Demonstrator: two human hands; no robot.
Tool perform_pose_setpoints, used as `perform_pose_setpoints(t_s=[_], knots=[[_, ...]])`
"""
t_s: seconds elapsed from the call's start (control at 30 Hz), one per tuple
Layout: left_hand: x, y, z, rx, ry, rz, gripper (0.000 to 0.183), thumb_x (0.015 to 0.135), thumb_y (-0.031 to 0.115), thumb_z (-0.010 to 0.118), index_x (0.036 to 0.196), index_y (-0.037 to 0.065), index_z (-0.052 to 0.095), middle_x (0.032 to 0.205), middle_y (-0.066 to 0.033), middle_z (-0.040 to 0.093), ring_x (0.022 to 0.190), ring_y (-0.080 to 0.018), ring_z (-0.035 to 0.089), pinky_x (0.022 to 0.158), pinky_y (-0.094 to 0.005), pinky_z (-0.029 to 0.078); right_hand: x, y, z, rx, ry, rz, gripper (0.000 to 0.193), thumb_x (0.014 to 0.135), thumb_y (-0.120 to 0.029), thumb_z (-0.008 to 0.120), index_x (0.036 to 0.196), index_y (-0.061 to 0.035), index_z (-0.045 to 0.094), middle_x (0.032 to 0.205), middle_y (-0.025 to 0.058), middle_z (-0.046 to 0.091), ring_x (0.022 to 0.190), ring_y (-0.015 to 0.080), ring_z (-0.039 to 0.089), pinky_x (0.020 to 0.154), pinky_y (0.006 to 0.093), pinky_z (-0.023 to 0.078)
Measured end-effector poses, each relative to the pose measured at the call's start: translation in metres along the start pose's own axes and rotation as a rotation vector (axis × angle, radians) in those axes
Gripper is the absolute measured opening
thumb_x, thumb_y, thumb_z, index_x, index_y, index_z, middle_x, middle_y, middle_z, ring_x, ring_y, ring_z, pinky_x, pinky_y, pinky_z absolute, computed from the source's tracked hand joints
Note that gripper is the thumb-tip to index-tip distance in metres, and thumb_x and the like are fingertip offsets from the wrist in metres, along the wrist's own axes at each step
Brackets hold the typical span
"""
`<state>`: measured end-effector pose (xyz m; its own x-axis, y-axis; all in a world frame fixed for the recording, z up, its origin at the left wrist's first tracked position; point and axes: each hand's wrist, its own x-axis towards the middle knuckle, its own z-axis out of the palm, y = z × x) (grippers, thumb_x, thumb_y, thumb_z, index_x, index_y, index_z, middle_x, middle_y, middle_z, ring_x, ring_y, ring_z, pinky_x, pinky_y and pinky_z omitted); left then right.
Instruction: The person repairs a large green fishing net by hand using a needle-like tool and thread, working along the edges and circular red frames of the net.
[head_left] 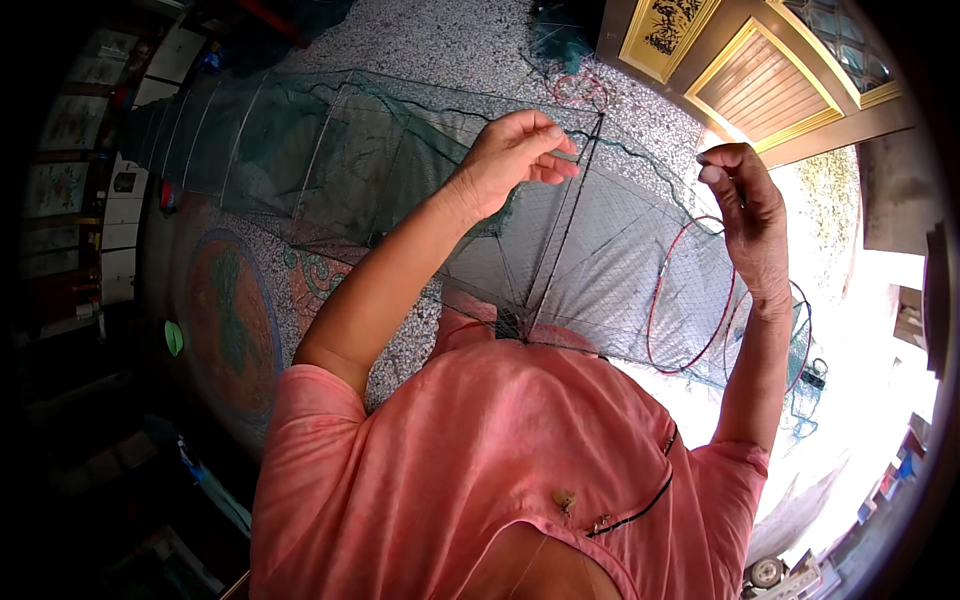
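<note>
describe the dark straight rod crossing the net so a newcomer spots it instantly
Find the long net before the person, then the left hand over it. Just right of that hand, a dark straight rod slants toward the pink shirt. Its dark colour separates it from the pale bars farther left.

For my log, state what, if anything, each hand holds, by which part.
Cannot tell: nothing shows in left hand or right hand; something thin could hide.
</note>
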<state>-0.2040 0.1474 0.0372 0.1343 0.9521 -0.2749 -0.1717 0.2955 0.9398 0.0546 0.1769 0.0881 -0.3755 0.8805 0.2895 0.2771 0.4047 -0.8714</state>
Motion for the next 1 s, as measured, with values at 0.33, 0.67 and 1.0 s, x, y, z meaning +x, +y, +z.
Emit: perform_pose_setpoints(t_s=[0.33,0.67,1.0], knots=[[0.025,0.002,-0.003,0.110,0.003,-0.028,0.015,0.093,0.021,0.048,0.088,0.008,0.054,0.092,-0.0073,0.064,0.064,-0.0063,0.055,0.055,-0.0185,0.041,0.016,0.035,0.052,-0.667,-0.103,-0.077,0.007,0.078,-0.009,0.064,0.083,-0.0129,0.066,0.083,0.0023,0.058,0.084,0.0227,0.056,0.072,0.0330,0.049],[0.036,-0.019,-0.008,0.080,0.016,-0.061,0.013,0.092,0.015,0.046,0.089,0.004,0.052,0.092,-0.0120,0.065,0.056,-0.0079,0.054,0.043,-0.0198,0.036,0.017,0.061,0.070,-0.273,-0.128,0.048,0.006,0.078,-0.002,0.063,0.082,-0.0066,0.062,0.080,0.0054,0.057,0.077,0.0198,0.058,0.068,0.0297,0.050],[0.045,-0.022,-0.028,-0.152,0.209,-0.070,0.010,0.094,0.013,0.044,0.089,0.004,0.048,0.089,-0.0137,0.063,0.059,-0.0104,0.051,0.049,-0.0209,0.039,0.024,0.051,0.120,-0.127,0.015,-0.040,0.012,0.074,-0.007,0.070,0.086,-0.0058,0.065,0.090,0.0085,0.051,0.074,0.0202,0.058,0.064,0.0286,0.050]])
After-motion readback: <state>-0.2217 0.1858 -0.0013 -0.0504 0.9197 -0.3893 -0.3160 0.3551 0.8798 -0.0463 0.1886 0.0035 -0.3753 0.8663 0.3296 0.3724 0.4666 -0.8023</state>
